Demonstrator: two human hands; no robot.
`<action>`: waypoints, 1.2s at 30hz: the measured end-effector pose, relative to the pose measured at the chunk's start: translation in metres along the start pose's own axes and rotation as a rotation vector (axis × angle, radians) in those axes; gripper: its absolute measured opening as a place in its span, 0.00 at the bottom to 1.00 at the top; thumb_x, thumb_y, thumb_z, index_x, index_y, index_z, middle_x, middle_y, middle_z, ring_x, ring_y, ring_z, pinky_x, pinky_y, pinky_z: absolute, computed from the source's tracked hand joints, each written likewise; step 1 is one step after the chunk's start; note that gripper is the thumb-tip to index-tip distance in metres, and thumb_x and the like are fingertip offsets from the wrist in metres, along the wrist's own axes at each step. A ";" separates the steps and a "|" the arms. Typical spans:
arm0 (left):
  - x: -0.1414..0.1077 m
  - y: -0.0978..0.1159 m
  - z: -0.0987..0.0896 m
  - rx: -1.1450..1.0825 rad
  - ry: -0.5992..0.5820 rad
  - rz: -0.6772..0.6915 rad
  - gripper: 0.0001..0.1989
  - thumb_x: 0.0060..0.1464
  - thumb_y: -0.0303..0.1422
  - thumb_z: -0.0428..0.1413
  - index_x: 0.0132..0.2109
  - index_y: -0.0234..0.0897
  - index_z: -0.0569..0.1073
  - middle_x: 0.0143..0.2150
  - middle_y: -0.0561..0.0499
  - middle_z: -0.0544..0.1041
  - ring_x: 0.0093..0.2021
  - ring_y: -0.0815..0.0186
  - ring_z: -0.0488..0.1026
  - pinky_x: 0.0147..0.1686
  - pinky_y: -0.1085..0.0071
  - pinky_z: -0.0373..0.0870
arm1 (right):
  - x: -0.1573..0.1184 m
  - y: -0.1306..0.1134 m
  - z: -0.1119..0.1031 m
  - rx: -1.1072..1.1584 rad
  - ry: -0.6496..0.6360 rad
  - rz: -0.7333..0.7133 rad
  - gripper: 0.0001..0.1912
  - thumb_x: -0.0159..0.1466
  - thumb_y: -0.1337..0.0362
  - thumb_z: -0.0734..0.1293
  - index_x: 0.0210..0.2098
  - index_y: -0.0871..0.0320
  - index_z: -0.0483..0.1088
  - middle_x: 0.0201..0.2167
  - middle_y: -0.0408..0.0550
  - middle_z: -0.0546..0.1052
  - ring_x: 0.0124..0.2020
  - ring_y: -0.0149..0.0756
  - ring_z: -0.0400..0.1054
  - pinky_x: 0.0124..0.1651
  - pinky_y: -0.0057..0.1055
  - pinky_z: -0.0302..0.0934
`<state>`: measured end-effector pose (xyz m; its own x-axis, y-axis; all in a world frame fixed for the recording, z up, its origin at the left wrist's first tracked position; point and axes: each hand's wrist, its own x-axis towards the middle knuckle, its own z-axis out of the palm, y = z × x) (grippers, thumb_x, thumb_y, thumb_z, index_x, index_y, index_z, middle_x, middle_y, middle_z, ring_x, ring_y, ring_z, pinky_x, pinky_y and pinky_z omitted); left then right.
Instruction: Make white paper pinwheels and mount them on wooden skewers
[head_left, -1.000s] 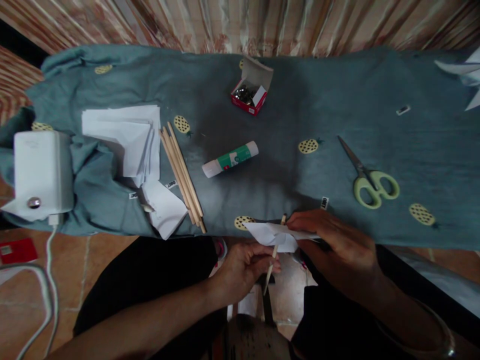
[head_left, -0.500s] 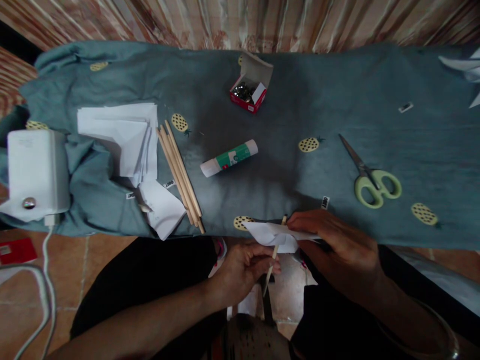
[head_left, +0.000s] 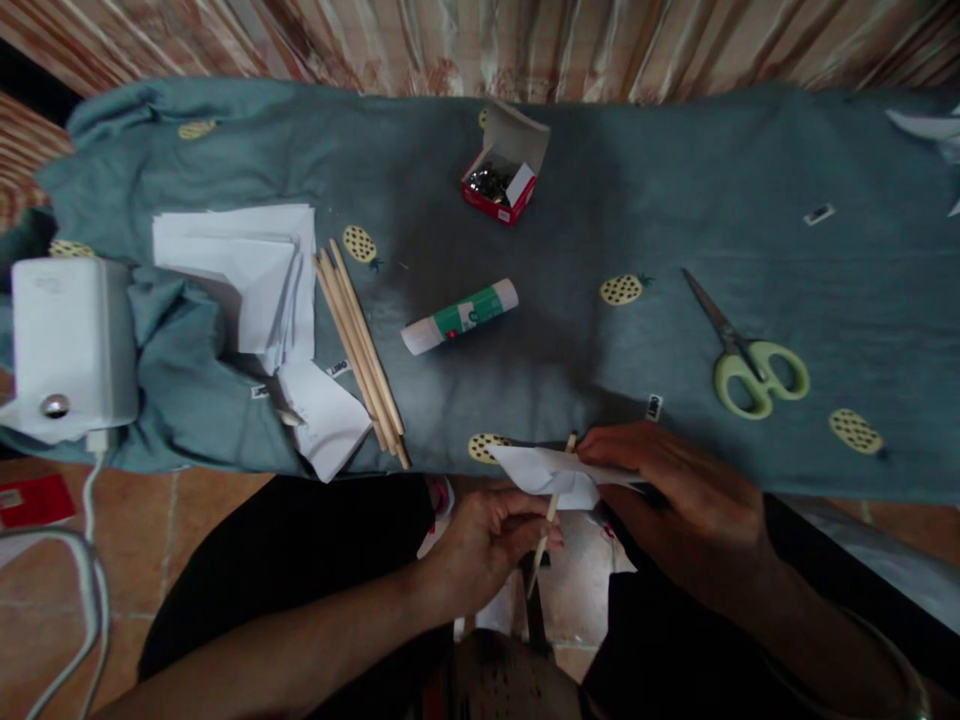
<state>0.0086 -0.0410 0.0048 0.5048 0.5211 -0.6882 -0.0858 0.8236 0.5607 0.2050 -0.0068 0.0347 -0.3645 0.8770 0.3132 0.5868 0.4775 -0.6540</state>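
Just past the table's front edge, my left hand (head_left: 487, 540) is closed round a thin wooden stick (head_left: 541, 545), its fingers below a folded white paper pinwheel (head_left: 551, 470). The stick slants up across the pinwheel, and its tip shows above the paper. My right hand (head_left: 682, 490) is closed on the pinwheel's right side, thumb below and fingers above. Its fingertips lie close to the stick's upper end. Part of the paper is hidden by the right hand.
Wooden sticks (head_left: 360, 350) lie beside white paper sheets (head_left: 262, 290) at the left. A glue stick (head_left: 461, 317), an open red box of metal pins (head_left: 499, 190) and green-handled scissors (head_left: 761, 378) rest on the cloth (head_left: 562, 230). A white device (head_left: 71, 340) is far left.
The view has shifted very slightly. Both hands keep the same hold on the stick and pinwheel.
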 end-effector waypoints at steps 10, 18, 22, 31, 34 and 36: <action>0.000 0.000 -0.001 0.017 -0.015 0.006 0.23 0.47 0.51 0.65 0.37 0.34 0.82 0.34 0.48 0.79 0.37 0.66 0.73 0.45 0.69 0.69 | 0.000 -0.001 0.001 -0.010 0.006 0.010 0.18 0.59 0.81 0.64 0.44 0.59 0.71 0.37 0.51 0.81 0.39 0.38 0.78 0.45 0.32 0.74; 0.001 -0.003 -0.001 0.050 -0.011 0.038 0.19 0.50 0.48 0.64 0.38 0.34 0.82 0.34 0.48 0.79 0.37 0.65 0.73 0.45 0.68 0.70 | -0.003 -0.001 0.003 0.027 0.014 0.052 0.18 0.59 0.82 0.64 0.45 0.59 0.71 0.38 0.52 0.81 0.40 0.38 0.77 0.46 0.33 0.73; 0.000 -0.002 -0.001 0.038 -0.010 0.030 0.18 0.50 0.47 0.64 0.37 0.34 0.82 0.33 0.49 0.79 0.36 0.67 0.73 0.44 0.70 0.69 | 0.000 -0.001 0.000 -0.001 -0.003 0.008 0.17 0.59 0.82 0.64 0.44 0.59 0.71 0.36 0.51 0.81 0.38 0.38 0.77 0.43 0.32 0.74; 0.000 -0.001 -0.001 0.066 -0.008 0.031 0.21 0.49 0.50 0.63 0.37 0.34 0.82 0.34 0.47 0.80 0.37 0.65 0.73 0.45 0.68 0.69 | 0.000 -0.002 0.000 0.005 -0.005 0.007 0.15 0.59 0.82 0.65 0.43 0.62 0.71 0.36 0.53 0.80 0.38 0.37 0.77 0.44 0.31 0.73; 0.001 -0.002 -0.001 0.061 -0.002 0.037 0.23 0.48 0.51 0.64 0.36 0.34 0.82 0.34 0.47 0.80 0.37 0.65 0.73 0.45 0.68 0.69 | 0.000 -0.003 0.001 0.009 0.009 0.017 0.15 0.60 0.81 0.64 0.43 0.61 0.71 0.36 0.53 0.80 0.39 0.37 0.77 0.44 0.32 0.73; 0.001 -0.002 -0.001 0.062 0.000 0.036 0.24 0.48 0.52 0.64 0.36 0.33 0.82 0.34 0.47 0.80 0.37 0.65 0.73 0.45 0.68 0.69 | 0.000 -0.002 0.000 0.008 0.013 0.022 0.15 0.60 0.81 0.64 0.44 0.61 0.70 0.36 0.53 0.80 0.39 0.37 0.77 0.44 0.32 0.73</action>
<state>0.0085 -0.0421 0.0030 0.5026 0.5501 -0.6669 -0.0508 0.7889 0.6125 0.2032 -0.0077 0.0360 -0.3421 0.8877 0.3080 0.5884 0.4580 -0.6663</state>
